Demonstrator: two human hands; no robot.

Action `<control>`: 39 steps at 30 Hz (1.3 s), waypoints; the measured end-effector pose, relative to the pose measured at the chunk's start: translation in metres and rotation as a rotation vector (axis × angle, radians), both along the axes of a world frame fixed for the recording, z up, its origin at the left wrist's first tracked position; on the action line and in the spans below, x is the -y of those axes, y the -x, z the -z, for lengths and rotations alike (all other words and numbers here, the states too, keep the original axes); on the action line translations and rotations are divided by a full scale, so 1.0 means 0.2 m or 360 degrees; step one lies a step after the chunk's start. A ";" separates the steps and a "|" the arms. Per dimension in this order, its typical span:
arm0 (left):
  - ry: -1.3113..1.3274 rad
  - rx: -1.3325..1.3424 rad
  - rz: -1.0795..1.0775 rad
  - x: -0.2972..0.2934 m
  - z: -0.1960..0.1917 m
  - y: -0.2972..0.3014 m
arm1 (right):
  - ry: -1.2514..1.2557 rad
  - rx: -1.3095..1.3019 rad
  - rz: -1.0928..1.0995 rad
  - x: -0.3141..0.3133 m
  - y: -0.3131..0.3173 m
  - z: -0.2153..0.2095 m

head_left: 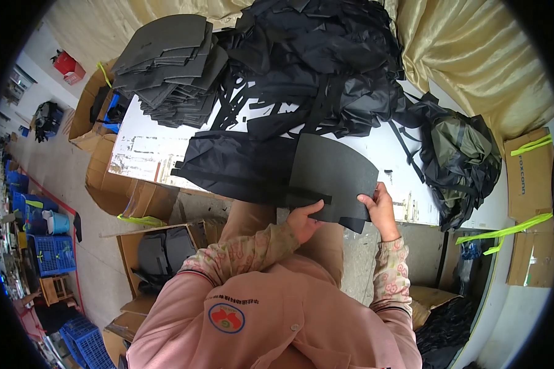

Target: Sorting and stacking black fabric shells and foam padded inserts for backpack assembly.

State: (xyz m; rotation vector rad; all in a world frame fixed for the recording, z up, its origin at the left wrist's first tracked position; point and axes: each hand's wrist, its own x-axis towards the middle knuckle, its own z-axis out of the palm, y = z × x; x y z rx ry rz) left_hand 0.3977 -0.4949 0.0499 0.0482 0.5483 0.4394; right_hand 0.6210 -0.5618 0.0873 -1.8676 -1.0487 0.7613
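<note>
Left hand [306, 221], right hand [380, 210]: two pinches on one grey panel [335, 169], one black cloth piece [243, 161] against it

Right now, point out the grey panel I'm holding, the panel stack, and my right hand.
Grey panel [336, 173]: head view, middle of its face.
Panel stack [167, 44]: head view, top sheet.
Right hand [383, 213]: head view, back of hand.

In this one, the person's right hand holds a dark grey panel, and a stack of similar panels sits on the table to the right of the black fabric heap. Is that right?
Not quite: the stack of similar panels sits on the table to the left of the black fabric heap, as the head view shows. The right hand does hold a dark grey panel.
</note>
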 end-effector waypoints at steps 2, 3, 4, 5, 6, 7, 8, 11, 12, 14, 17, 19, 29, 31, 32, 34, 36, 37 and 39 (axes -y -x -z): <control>-0.0024 -0.0023 -0.0006 0.00 0.00 0.00 | 0.0041 0.0124 0.0002 -0.01 0.02 -0.04; -0.0048 -0.0045 -0.0013 0.00 0.00 0.00 | 0.0040 0.0122 0.0004 -0.02 0.02 -0.05; -0.0049 -0.0049 -0.0011 -0.01 0.00 0.00 | 0.0117 0.0184 0.0008 -0.03 0.02 -0.07; -0.0017 -0.0082 0.0035 -0.02 0.00 0.01 | 0.0193 0.0245 0.0013 -0.03 0.02 -0.08; 0.0014 -0.0116 0.0081 -0.03 -0.01 0.02 | 0.0191 0.0240 0.0016 -0.03 0.02 -0.07; 0.0004 -0.0113 0.0087 -0.05 -0.02 0.02 | 0.0177 0.0205 0.0026 -0.04 0.01 -0.07; 0.0045 -0.0089 0.0108 -0.05 -0.05 0.03 | 0.0161 0.0168 0.0036 -0.05 -0.01 -0.06; 0.0086 -0.0025 0.0471 -0.07 0.03 0.15 | 0.0047 -0.0002 0.0032 -0.04 -0.03 0.01; 0.0114 0.0023 0.0831 -0.06 0.07 0.18 | 0.0104 -0.0004 0.0040 -0.02 -0.09 0.07; -0.0422 -0.0328 0.1239 -0.01 -0.02 0.22 | 0.0191 0.0173 0.0033 0.02 -0.17 0.16; -0.2408 -0.0620 0.1224 -0.06 -0.24 0.26 | 0.0348 0.0503 0.0012 -0.07 -0.17 0.04; -0.3232 -0.0636 0.0763 -0.09 -0.13 0.22 | 0.0334 0.0886 0.0133 -0.20 -0.19 -0.08; -0.3638 -0.1069 0.1005 -0.30 -0.13 0.15 | -0.0017 -0.0551 -0.0191 -1.19 -0.17 -0.10; -0.3042 -0.0813 0.0603 -0.48 -0.21 0.15 | 0.0007 -0.0671 -0.0130 -1.32 -0.12 -0.09; -0.3005 -0.0937 0.0513 -0.58 -0.25 0.13 | 0.0055 -0.0772 -0.0043 -1.37 -0.12 -0.08; -0.3259 -0.1191 0.0218 -0.81 -0.22 0.10 | -0.0093 -0.0813 0.0023 -1.46 -0.15 -0.04; -0.3386 -0.1622 0.0391 -1.05 -0.14 0.08 | -0.0338 -0.0804 0.0077 -1.51 -0.19 -0.05; -0.3500 -0.1727 0.0474 -1.18 -0.09 0.07 | -0.0474 -0.0775 0.0001 -1.53 -0.24 -0.08; -0.3399 -0.1937 0.0686 -1.43 0.01 0.12 | -0.0692 -0.0764 0.0083 -1.57 -0.21 -0.24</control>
